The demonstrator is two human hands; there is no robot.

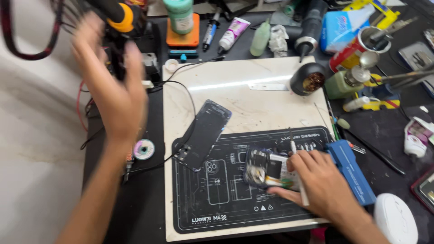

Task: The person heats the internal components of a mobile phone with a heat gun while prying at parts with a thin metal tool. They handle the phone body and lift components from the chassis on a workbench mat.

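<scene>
Right hand [316,180] fingers clamped on a small can [266,169] at the black mat's [199,199] right edge, left hand [113,86] raised, fingers spread, blurred; steady it, avoid the phone [205,133].

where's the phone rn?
Head view, centre: the phone lies tilted across the black mat's top-left edge on the white board, left of the right hand.

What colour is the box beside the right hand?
Blue, seen in the head view: the box beside the right hand.
</scene>
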